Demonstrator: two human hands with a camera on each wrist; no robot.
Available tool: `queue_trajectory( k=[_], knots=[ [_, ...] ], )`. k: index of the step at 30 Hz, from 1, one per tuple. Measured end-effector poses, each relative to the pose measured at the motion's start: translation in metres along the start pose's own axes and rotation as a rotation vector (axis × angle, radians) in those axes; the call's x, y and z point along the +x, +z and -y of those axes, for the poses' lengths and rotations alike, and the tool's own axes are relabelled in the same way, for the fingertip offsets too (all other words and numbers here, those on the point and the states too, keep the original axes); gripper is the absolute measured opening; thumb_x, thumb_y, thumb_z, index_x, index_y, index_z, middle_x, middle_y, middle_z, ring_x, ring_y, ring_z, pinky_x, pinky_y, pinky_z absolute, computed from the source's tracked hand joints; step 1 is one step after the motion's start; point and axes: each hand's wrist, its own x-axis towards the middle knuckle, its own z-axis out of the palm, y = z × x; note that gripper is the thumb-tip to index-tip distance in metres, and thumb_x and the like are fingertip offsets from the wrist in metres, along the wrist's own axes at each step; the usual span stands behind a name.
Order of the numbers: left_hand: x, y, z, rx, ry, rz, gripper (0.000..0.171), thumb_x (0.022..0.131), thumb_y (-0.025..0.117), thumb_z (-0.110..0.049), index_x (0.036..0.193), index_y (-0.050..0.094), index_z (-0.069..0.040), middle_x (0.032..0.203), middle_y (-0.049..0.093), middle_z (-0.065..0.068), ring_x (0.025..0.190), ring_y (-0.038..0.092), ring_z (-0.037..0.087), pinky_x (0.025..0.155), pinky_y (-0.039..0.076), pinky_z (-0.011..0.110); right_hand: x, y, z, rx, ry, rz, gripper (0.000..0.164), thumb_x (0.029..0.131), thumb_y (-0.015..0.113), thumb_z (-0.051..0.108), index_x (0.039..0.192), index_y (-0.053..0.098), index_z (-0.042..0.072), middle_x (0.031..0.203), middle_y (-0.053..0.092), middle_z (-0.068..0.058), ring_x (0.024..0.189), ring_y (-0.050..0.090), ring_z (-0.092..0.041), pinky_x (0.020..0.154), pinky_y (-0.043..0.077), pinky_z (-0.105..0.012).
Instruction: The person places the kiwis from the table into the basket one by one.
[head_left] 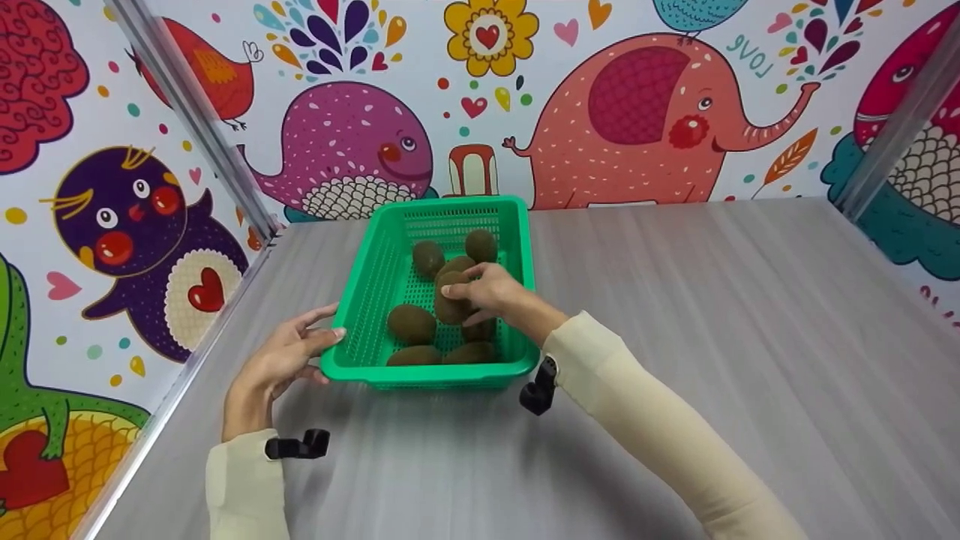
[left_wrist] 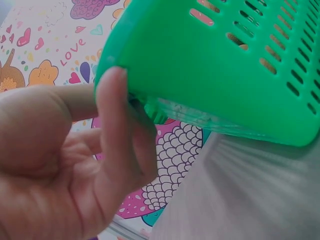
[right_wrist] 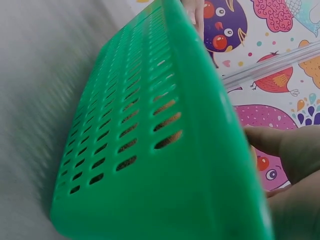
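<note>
A green plastic basket [head_left: 427, 373] with slotted walls holds several brown, fuzzy kiwis, among them one kiwi [head_left: 412, 324] near its left side and another kiwi [head_left: 481, 246] at the far end. My left hand [head_left: 281, 356] grips the basket's left rim, thumb on top and fingers beneath; the left wrist view shows this hand [left_wrist: 65, 155] close up at the rim. Inside the basket, my right hand [head_left: 495, 291] holds a kiwi [head_left: 452, 300] between thumb and fingers, over the other fruit. The basket wall [right_wrist: 135, 145] hides that kiwi in the right wrist view.
The basket stands on a grey wood-grain table [head_left: 697, 337], toward its far edge. Behind it rises a wall panel [head_left: 495, 112] printed with cartoon animals, and another printed panel [head_left: 45, 247] borders the left side. Metal posts [head_left: 199, 120] stand at the corners.
</note>
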Motion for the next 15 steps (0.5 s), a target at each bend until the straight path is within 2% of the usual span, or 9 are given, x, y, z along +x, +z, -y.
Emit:
queue_trajectory(
  k=[4,8,11,15],
  knots=[
    [0.001,0.001,0.000,0.011,0.007,0.001,0.070,0.103,0.058,-0.023,0.159,0.021,-0.004,0.126,0.062,0.017,0.086,0.070,0.010,0.056,0.060,0.027,-0.001,-0.001,-0.002,0.004,-0.006,-0.004,0.061,0.098,0.066,0.018,0.148,0.035,0.001,0.143,0.050,-0.022,0.126,0.059,-0.037,0.092,0.060,-0.045],
    [0.000,0.002,0.001,0.017,0.001,-0.003,0.069,0.103,0.057,-0.023,0.159,0.022,-0.004,0.131,0.060,0.022,0.085,0.069,0.011,0.057,0.060,0.027,-0.002,-0.001,-0.003,-0.023,0.007,-0.006,0.060,0.099,0.063,0.016,0.149,0.035,-0.002,0.144,0.048,-0.022,0.129,0.056,-0.035,0.093,0.060,-0.040],
    [-0.001,0.001,0.001,0.022,-0.002,-0.004,0.070,0.103,0.057,-0.024,0.159,0.021,-0.004,0.132,0.060,0.023,0.085,0.069,0.011,0.057,0.060,0.027,-0.005,-0.002,-0.002,-0.052,0.017,-0.001,0.059,0.099,0.059,0.014,0.149,0.035,-0.004,0.143,0.048,-0.022,0.129,0.055,-0.033,0.094,0.059,-0.037],
    [-0.002,0.001,-0.001,0.026,-0.007,-0.009,0.069,0.103,0.057,-0.024,0.159,0.022,-0.004,0.130,0.062,0.020,0.086,0.068,0.011,0.057,0.060,0.028,-0.010,-0.008,-0.001,-0.057,-0.004,0.008,0.053,0.099,0.057,0.014,0.146,0.040,-0.004,0.141,0.051,-0.020,0.129,0.055,-0.034,0.099,0.057,-0.038]
  ],
)
